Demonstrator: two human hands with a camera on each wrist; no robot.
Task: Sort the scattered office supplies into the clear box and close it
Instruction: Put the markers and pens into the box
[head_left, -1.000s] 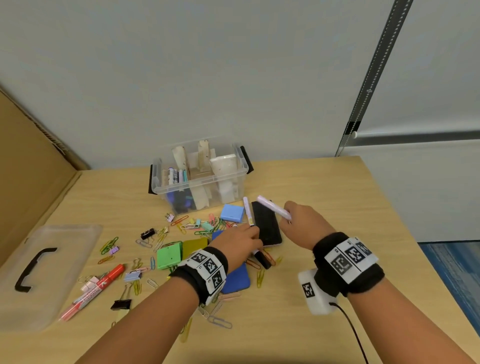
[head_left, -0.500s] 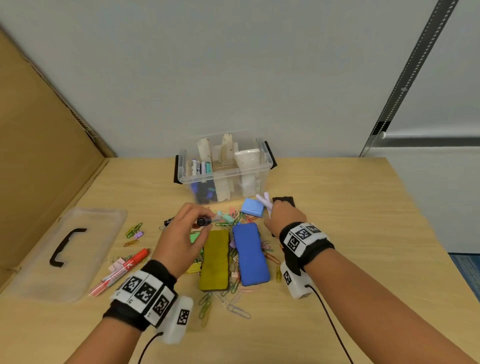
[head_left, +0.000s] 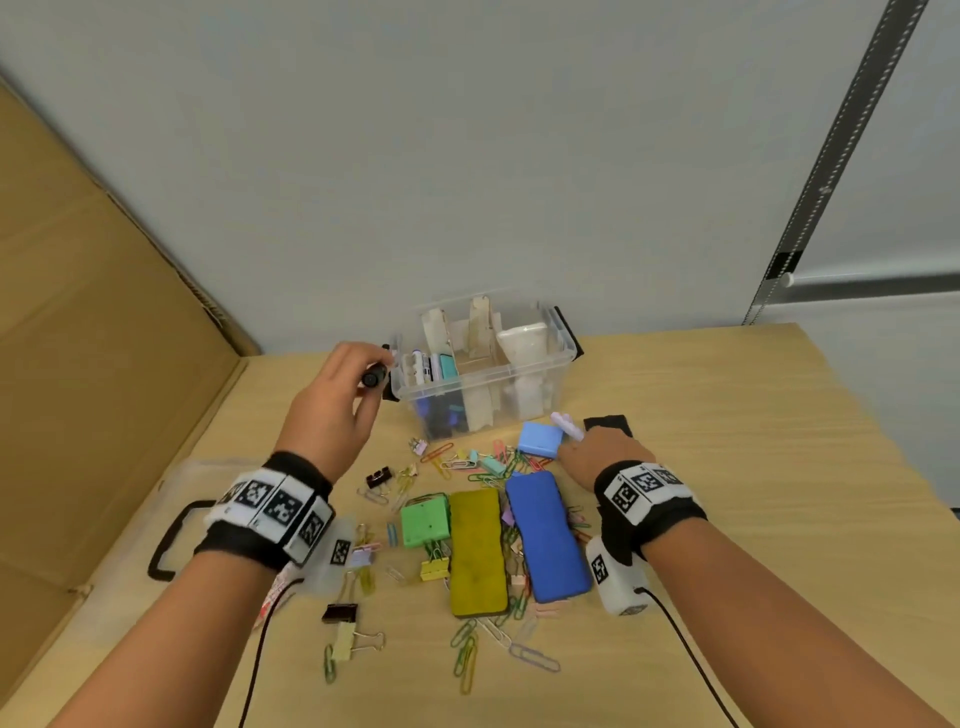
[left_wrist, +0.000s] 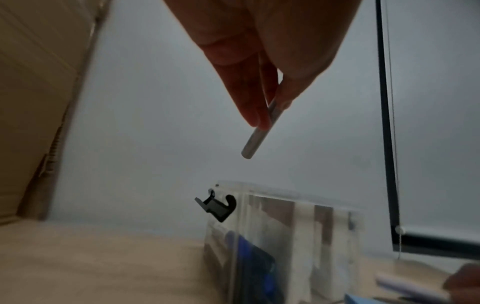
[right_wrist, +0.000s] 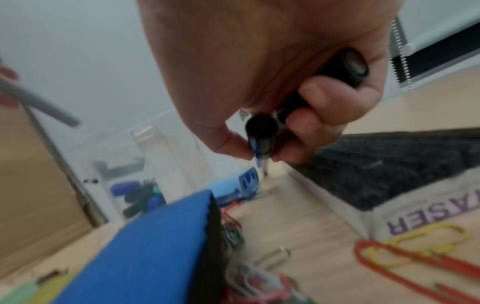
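One pen (left_wrist: 255, 142) is pinched in the left hand's (head_left: 332, 410) fingers (left_wrist: 249, 102), its tip just short of the clear box (head_left: 485, 387) rim; judging by that, dropping it into the nearest compartment comes next. The right hand (head_left: 597, 452) grips pens (right_wrist: 262, 139) low over the table (head_left: 727, 467). Beside those fingers lies an eraser (right_wrist: 426, 216) reading "ASER".

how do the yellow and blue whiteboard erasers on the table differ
The yellow felt eraser is olive-yellow with a fuzzy, dimpled face; the blue foam eraser is bright blue and smooth. The yellow one lies straight, the blue one angled, next to the right hand. Both are long rounded blocks lying flat, side by side among paper clips.
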